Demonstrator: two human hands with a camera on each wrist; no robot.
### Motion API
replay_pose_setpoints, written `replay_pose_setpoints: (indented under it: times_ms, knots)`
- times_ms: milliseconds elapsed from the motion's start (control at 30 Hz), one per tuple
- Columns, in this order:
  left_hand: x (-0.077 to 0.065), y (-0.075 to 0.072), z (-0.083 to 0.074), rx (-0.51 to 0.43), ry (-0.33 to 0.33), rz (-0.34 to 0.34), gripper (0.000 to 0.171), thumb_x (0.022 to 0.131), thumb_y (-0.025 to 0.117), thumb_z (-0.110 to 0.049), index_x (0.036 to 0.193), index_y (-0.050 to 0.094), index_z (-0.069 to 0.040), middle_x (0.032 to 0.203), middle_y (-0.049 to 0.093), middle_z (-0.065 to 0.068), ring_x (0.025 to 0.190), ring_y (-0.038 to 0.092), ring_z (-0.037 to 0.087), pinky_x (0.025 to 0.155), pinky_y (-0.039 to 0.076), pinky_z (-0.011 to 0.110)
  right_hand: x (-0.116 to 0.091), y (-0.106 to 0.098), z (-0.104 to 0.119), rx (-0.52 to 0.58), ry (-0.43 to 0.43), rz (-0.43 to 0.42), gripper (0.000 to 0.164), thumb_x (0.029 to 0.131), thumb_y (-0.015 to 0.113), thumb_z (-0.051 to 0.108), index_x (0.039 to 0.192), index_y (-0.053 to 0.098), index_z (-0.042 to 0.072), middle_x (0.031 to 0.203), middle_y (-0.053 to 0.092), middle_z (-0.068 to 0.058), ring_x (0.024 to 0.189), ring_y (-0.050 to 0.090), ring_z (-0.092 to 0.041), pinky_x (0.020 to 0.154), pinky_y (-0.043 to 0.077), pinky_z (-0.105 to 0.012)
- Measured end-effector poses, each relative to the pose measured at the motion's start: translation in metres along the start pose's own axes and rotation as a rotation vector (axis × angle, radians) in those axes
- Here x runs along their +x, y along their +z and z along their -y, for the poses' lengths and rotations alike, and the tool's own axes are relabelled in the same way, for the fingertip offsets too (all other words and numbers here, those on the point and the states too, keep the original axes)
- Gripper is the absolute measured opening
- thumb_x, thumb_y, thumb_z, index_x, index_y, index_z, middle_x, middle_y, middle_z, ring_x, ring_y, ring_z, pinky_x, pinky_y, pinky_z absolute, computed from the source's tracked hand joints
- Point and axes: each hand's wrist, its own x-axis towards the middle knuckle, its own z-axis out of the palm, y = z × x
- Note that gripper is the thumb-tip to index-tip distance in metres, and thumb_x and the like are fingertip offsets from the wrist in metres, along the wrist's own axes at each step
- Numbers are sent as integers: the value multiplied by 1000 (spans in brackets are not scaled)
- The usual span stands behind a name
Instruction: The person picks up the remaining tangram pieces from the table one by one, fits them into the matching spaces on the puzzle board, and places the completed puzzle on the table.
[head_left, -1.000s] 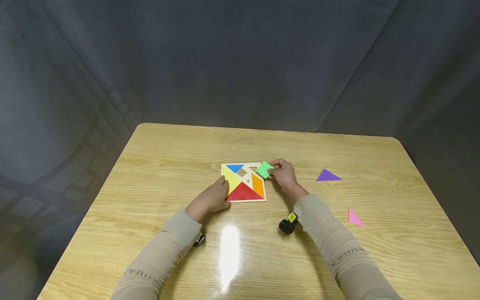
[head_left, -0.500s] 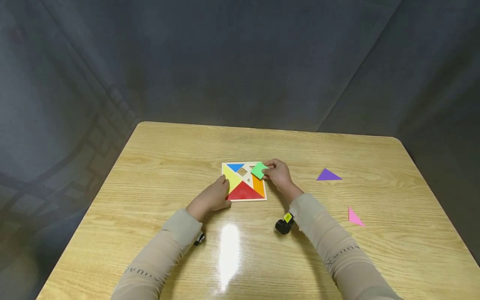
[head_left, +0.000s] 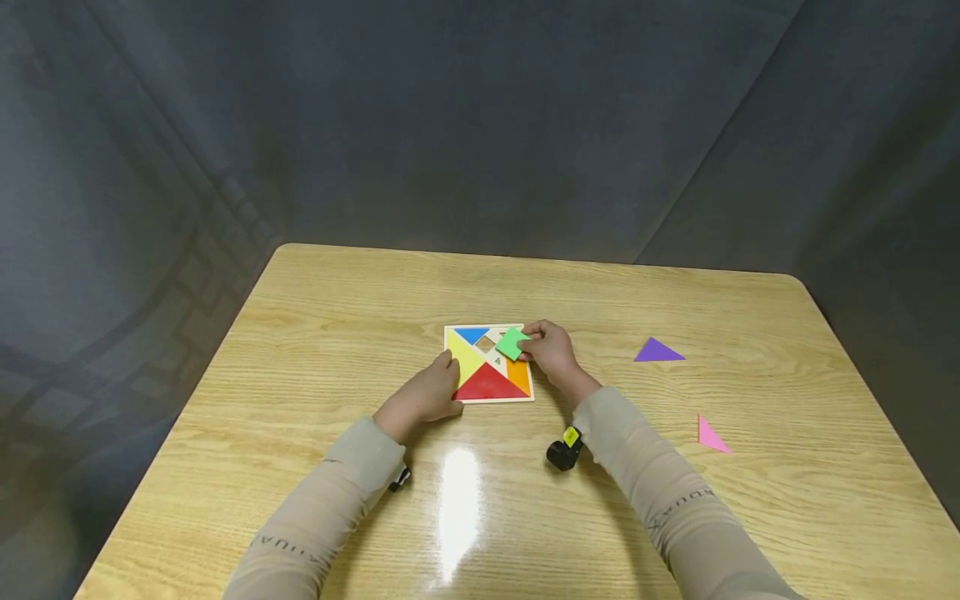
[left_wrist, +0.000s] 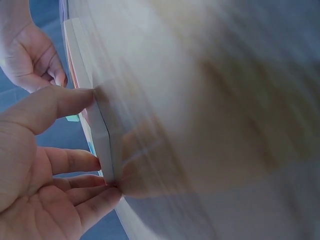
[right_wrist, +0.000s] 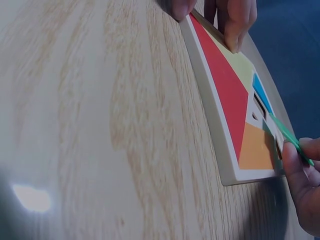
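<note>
Shifted leftward since the earlier frame, from the right edge of the tray (head_left: 495,402) to over its upper right part: green square (head_left: 512,342), carried along in the right hand (head_left: 553,348). Grasped there near the centre of the frame, pinched between thumb and fingers at its right corner. Tilted in the right wrist view, thin edge toward the lens, contact with the tray hard to tell. Unchanged in place: left hand (head_left: 427,392), gripping the lower left of the tray, thumb at the bottom edge, fingers at the left edge beside the yellow triangle (head_left: 463,354). Also set into the tray: blue triangle (head_left: 471,335) at upper left, red triangle (head_left: 487,385) along the bottom, orange parallelogram (head_left: 517,377) at right, top end overlapped by the green square. Visible just left of that square: diamond-shaped recess (head_left: 485,344). Lying on the wooden table (head_left: 337,317) at right of the frame, well apart from the tray: purple triangle (head_left: 657,351) and, lower down, pink triangle (head_left: 711,437). Spread across the top of the frame: dark cloth (head_left: 480,125).
</note>
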Motion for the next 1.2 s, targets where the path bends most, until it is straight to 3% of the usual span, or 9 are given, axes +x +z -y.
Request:
replay_pose_setpoints:
  times_ms: [333, 933, 1200]
  knots:
    - [1, 2, 2, 11, 22, -29, 63, 72, 63, -16, 118, 36, 17, 126, 29, 31, 105, 44, 34, 89, 37, 35, 2, 7, 1, -40, 23, 1, 22, 80, 52, -6, 101, 50, -10, 75, 46, -10, 55, 52, -12, 58, 49, -24]
    - [0, 0, 0, 19, 17, -12, 65, 73, 63, -17, 121, 34, 17, 127, 27, 31, 108, 42, 34, 90, 36, 35, 4, 15, -3, -33, 19, 15, 19, 79, 53, -7, 98, 51, -10, 72, 45, -10, 52, 52, -12, 55, 49, -22]
    - [0, 1, 1, 27, 32, -33, 59, 72, 63, -15, 115, 38, 16, 124, 31, 30, 102, 45, 33, 87, 39, 34, 3, 19, -1, -23, 7, 28, 20, 78, 53, -9, 98, 50, -11, 71, 46, -10, 48, 51, -10, 52, 48, -21]
